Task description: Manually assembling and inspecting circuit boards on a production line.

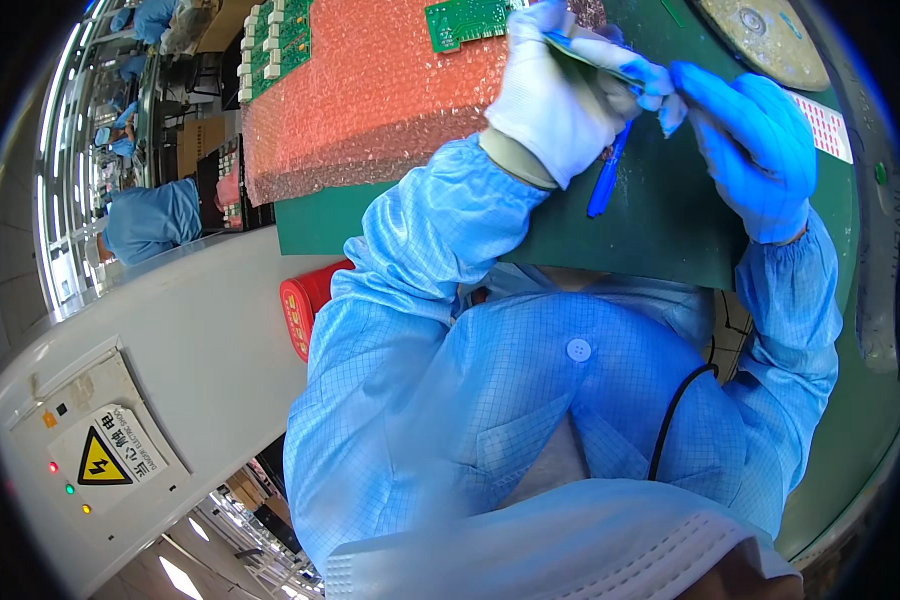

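Note:
My left hand [560, 105], in a white glove with blue fingertips, is closed round a thin green circuit board [582, 64], seen almost edge-on. Most of that board hides behind the fingers. My right hand [755, 150], gloved and bluish in the light, meets the left fingertips at the board's right end. Its fingertips are pinched together, and what they grip is too small to make out. Under the hands a blue pen [606, 185] lies on the green mat [670, 225]. Just left of my left hand, another green circuit board [462, 24] rests on pink bubble wrap [380, 100].
Several boards with white connectors [275, 45] sit at the bubble wrap's far left. A round, stained dish [765, 35] and a label sheet with red marks [823, 127] are at the right. A red box [305, 305] stands beside a pale machine panel [170, 340]. Co-workers [153, 220] sit at far left.

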